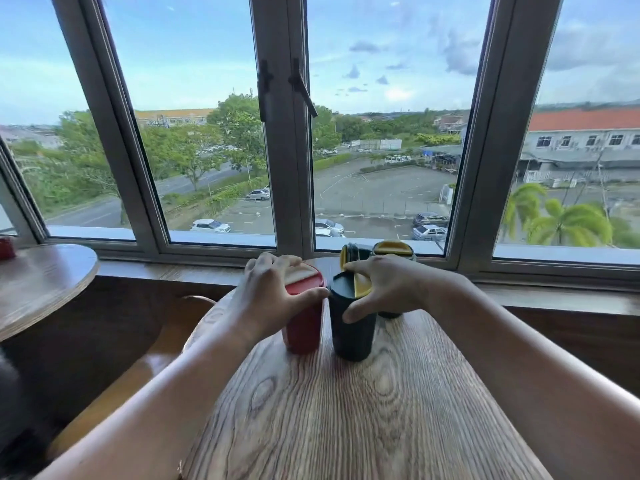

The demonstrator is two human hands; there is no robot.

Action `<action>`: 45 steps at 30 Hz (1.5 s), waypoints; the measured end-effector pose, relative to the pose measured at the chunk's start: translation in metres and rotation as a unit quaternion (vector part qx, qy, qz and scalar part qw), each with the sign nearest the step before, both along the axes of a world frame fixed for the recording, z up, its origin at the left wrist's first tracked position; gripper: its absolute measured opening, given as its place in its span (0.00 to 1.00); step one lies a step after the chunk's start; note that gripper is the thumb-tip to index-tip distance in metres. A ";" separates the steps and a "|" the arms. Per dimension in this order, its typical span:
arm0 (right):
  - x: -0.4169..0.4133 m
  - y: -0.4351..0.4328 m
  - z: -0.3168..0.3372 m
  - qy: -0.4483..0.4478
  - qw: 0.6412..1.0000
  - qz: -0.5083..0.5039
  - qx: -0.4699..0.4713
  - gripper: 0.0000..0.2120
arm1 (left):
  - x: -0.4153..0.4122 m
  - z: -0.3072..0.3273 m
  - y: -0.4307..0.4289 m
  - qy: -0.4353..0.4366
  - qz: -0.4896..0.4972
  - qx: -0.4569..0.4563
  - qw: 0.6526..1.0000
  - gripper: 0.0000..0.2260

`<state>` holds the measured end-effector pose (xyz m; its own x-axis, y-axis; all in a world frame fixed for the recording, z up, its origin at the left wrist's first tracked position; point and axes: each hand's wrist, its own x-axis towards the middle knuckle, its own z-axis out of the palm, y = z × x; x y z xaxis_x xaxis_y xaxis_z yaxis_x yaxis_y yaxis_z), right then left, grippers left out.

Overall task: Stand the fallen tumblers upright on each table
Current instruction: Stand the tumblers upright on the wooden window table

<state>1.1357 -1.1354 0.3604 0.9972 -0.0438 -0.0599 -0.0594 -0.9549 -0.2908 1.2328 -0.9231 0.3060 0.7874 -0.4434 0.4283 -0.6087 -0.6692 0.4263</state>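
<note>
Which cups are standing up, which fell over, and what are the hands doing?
Red tumbler: upright, left hand gripping its top.
Front dark tumbler: upright, right hand on its lid.
Back dark tumbler: lying on its side.
Yellow-lidded tumbler: upright, mostly hidden.
Window handles: cannot tell.

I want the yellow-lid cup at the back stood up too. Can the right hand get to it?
Probably yes. The right hand is on the black tumbler, and the tipped tumbler lies just behind it, with nothing between.
</note>
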 end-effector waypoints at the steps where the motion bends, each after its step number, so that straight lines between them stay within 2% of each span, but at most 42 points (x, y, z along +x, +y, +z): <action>1: 0.000 0.000 0.000 0.000 1.000 0.000 0.004 0.51 | 0.002 0.002 0.004 0.013 -0.013 0.013 1.000 0.41; 4: 0.001 -0.001 -0.001 0.001 1.000 0.000 0.009 0.51 | 0.010 0.006 0.016 0.072 -0.077 0.047 0.993 0.42; 6: 0.001 -0.002 -0.001 -0.001 1.000 0.001 0.009 0.51 | 0.009 0.005 0.019 0.082 -0.084 0.025 0.993 0.42; 10: 0.003 -0.002 -0.002 -0.003 1.000 0.002 0.009 0.52 | 0.000 -0.006 0.012 0.020 -0.014 -0.044 0.999 0.44; 15: 0.002 -0.004 -0.003 0.008 1.000 0.019 -0.004 0.52 | -0.008 -0.012 0.002 -0.013 0.018 -0.088 0.996 0.44; 17: -0.001 -0.010 0.007 0.002 1.000 0.029 0.007 0.48 | -0.008 -0.014 0.002 -0.018 0.026 -0.093 0.995 0.43; 21: 0.010 -0.057 0.038 -0.123 0.991 -0.022 0.046 0.35 | -0.010 -0.019 0.002 -0.027 0.034 -0.105 0.994 0.43; 23: 0.024 -0.080 0.044 -0.091 0.994 -0.055 0.022 0.33 | -0.010 -0.021 0.001 -0.022 0.034 -0.103 0.994 0.43; 26: 0.046 -0.094 0.035 0.008 0.997 -0.077 -0.002 0.34 | -0.009 -0.024 0.002 -0.014 0.019 -0.105 0.994 0.44; 31: 0.068 -0.102 0.021 0.085 0.978 -0.095 0.167 0.30 | -0.006 -0.025 0.010 0.010 -0.004 -0.120 0.993 0.37; 34: 0.077 -0.114 0.017 0.094 0.967 -0.084 0.221 0.23 | -0.005 -0.024 0.011 0.015 -0.009 -0.122 0.992 0.35; 38: 0.082 -0.115 0.017 0.077 0.971 -0.061 0.219 0.16 | -0.004 -0.023 0.012 0.023 -0.013 -0.118 0.993 0.36; 45: 0.103 -0.072 0.021 0.002 0.972 0.015 0.236 0.13 | -0.005 -0.022 0.011 0.025 -0.004 -0.124 0.992 0.34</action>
<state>1.2384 -1.2079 0.3811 0.9973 0.0192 -0.0708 -0.0356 -0.7170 -0.6962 1.2283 -0.9121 0.2842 0.8074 -0.3366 0.4846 -0.5874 -0.5354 0.6069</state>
